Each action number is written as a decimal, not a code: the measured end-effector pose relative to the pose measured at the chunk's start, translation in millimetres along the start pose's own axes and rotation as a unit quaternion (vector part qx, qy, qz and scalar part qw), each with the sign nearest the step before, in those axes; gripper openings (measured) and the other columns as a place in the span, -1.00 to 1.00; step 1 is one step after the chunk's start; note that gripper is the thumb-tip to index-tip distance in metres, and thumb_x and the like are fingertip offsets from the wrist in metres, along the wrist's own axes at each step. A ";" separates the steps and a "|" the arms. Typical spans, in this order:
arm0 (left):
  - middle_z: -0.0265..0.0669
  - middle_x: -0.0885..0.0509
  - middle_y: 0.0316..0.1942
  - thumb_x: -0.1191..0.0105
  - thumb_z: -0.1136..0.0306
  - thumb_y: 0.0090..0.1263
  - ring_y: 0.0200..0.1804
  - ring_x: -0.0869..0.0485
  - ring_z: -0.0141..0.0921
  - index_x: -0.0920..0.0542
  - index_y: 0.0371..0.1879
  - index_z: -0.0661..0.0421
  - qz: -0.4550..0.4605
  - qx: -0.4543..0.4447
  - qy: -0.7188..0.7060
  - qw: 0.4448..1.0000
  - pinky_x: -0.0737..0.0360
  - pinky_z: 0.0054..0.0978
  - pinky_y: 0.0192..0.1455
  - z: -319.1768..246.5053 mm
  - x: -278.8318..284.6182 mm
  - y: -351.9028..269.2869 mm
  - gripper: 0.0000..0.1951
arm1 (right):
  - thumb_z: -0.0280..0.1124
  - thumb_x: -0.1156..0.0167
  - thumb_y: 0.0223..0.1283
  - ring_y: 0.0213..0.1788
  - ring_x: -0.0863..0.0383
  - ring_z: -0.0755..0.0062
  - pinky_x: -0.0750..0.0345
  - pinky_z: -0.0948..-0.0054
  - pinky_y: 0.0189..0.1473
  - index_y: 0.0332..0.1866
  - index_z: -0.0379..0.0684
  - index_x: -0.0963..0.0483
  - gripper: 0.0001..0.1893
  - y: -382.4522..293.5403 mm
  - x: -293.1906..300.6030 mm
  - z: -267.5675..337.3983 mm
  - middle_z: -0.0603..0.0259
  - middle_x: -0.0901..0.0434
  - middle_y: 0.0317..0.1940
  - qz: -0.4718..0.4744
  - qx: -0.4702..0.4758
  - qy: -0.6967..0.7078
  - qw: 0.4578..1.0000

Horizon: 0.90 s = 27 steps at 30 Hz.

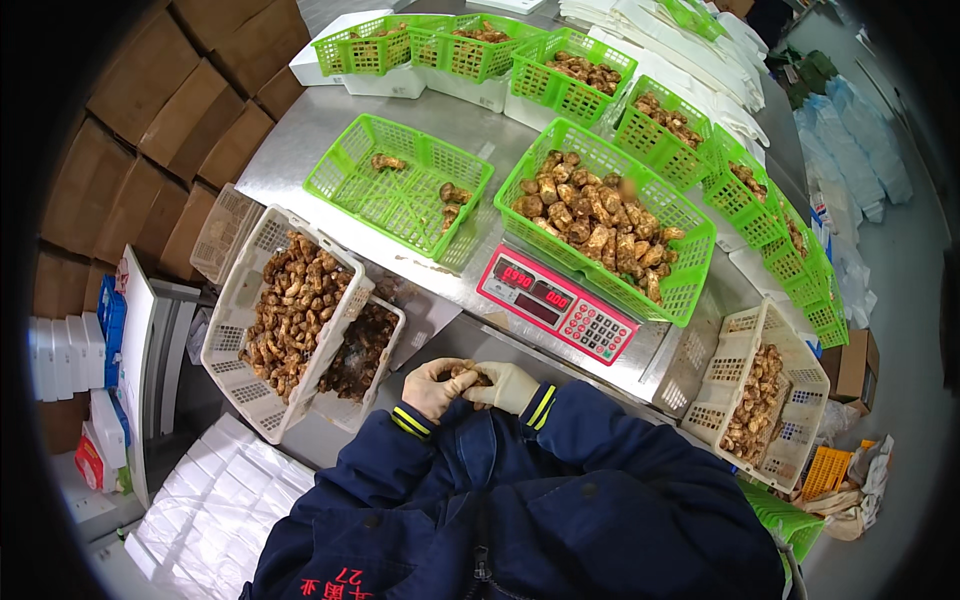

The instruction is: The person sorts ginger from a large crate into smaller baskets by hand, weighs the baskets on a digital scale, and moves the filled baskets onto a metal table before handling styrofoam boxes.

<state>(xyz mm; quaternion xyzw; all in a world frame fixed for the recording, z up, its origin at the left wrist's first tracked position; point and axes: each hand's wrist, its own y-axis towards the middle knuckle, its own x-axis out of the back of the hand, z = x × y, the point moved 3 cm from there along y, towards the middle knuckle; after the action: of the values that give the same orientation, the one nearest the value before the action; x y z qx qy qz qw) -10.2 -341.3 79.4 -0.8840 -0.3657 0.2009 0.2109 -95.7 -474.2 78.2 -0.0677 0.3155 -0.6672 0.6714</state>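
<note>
My left hand [436, 388] and my right hand [508, 386], both in pale gloves, meet close to my body at the table's near edge. Between them they hold a brown mushroom [478, 381], partly covered by the fingers. Beyond them stands a red and silver digital scale [517, 292] with lit digits, bearing a green plastic basket [701, 259] heaped with mushrooms. Left of that, another green basket [337, 161] on the steel table has a few mushrooms in it. A white crate [225, 337] full of mushrooms is at my left, above a smaller white bin [390, 337] of dark scraps.
Several green baskets [570, 97] of mushrooms line the far edge, some on white boxes [386, 81]. A second white crate [795, 397] with mushrooms stands at right. Cardboard boxes [180, 112] are stacked at left, and white wrapped packs [225, 487] lie at lower left.
</note>
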 end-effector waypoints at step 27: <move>-0.33 -0.62 -0.24 0.11 0.28 0.59 -0.22 -0.56 -0.51 -0.46 0.17 0.26 0.007 -0.048 -0.148 0.988 -0.54 -0.54 -0.14 -28.4 57.7 -43.0 -0.66 | -0.30 -0.03 0.46 -0.30 -0.65 0.46 -0.59 0.47 -0.18 0.10 -0.18 -0.50 -0.74 16.8 -76.9 33.5 0.18 -0.69 -0.18 -0.035 -0.028 0.287 0.957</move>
<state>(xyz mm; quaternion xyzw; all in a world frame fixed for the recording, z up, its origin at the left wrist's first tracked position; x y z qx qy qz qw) 17.7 -277.8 113.8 -0.8560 -0.3961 0.3132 0.1109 -57.3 -411.5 121.7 0.0972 0.5107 -0.6727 0.5264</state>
